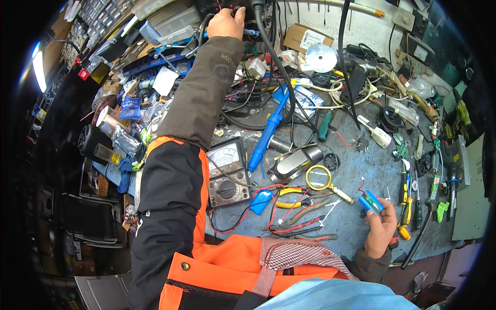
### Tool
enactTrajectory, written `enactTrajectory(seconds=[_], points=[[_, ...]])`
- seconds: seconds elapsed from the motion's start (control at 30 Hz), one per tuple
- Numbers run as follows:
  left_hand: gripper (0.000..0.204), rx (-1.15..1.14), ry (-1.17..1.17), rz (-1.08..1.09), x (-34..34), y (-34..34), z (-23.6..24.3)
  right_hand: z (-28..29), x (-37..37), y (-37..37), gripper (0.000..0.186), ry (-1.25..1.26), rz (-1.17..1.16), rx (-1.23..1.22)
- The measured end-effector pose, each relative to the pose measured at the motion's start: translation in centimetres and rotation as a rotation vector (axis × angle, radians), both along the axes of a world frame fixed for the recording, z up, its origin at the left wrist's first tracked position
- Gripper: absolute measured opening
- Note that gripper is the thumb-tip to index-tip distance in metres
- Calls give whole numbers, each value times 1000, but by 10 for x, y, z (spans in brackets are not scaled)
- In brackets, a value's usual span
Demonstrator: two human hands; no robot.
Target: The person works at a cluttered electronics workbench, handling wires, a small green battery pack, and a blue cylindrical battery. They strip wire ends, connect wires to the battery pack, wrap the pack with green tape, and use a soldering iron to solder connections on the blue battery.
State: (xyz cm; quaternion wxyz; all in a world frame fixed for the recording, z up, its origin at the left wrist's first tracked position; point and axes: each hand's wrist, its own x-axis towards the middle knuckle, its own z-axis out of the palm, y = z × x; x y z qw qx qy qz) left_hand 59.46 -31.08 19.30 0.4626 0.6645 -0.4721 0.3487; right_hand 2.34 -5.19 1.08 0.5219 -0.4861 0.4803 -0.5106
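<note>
My left arm stretches to the far edge of the bench, where my left hand (226, 24) is at the front of a dark box (209, 6) with small red lights. Its fingers are bent against the box; what they pinch is hidden. Near the front right, my right hand (381, 230) grips a blue battery pack (371, 202) between thumb and fingers. A green strip shows on the pack, and a short red wire sticks up from it. Left of it lie a brass-rimmed magnifying glass (319, 177) and another blue pack (261, 201) with wires.
An analog multimeter (226, 189), a blue soldering iron (265, 139) and a silver-black device (295, 164) lie mid-bench. Pliers (305, 212) and test probes (299, 226) are near the front edge. Screwdrivers (406, 206) line the right. Cables and a disc (321, 58) crowd the back.
</note>
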Motion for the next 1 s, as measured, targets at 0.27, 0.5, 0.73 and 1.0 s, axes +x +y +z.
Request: enactTrajectory(seconds=[0.27,0.5,0.73,1.0], points=[[46,-48,3,-64,7,0,-2,-3,0,-1,36,1,9,-1],[51,16,14,9,5,0,1,-1,1,-1,36,11,10,5],[52,13,33,0,6,-1,0,0,1,-1,36,22,20,5],[52,-61,137,-62,-5,25,8,-1,-1,1,37,27,10,-2]])
